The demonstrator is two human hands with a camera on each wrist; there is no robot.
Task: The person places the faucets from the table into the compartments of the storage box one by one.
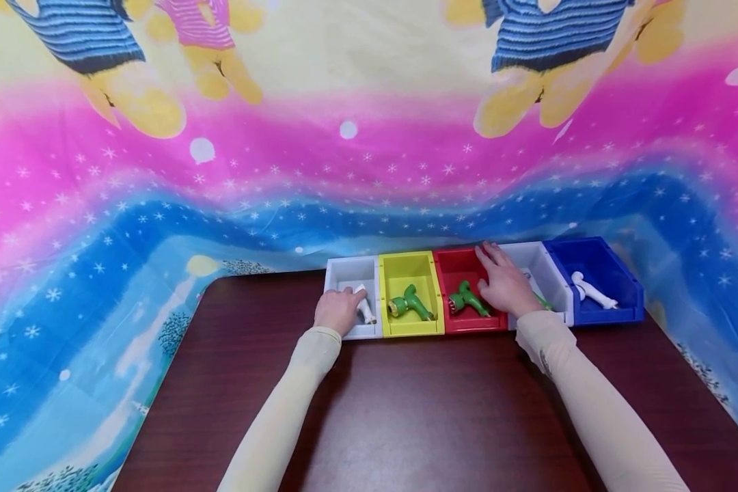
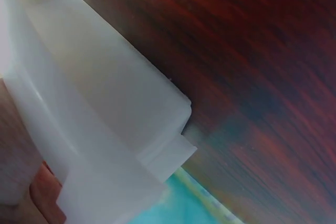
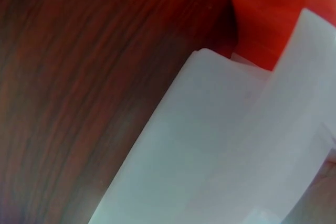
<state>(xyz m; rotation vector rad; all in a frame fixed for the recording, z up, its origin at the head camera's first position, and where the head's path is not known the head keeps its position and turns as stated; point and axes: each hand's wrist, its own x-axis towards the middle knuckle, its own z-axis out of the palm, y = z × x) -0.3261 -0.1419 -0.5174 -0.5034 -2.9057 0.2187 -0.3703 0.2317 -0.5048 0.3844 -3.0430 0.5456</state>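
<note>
My left hand point(image 1: 337, 311) reaches over the leftmost white bin point(image 1: 359, 333), its thumb and fingertips at the top of a white plastic tap point(image 1: 366, 311). The bin's front hides part of that hand in the left wrist view. My right hand point(image 1: 506, 283) lies across the side between the red bin point(image 1: 475, 325) and the second white bin point(image 1: 531, 251), fingers stretched toward the back. Beneath its thumb is a green tap point(image 1: 467, 301) in the red bin. Part of another green tap point(image 1: 542, 301) shows in the second white bin, mostly covered by the hand.
Between the hands, a yellow bin point(image 1: 413, 330) holds a green tap point(image 1: 411, 304). A blue bin point(image 1: 627, 311) at the right end holds a white tap point(image 1: 593, 292). The bins stand in a row along the back of a dark wooden table point(image 1: 430, 410), before a printed curtain point(image 1: 357, 164).
</note>
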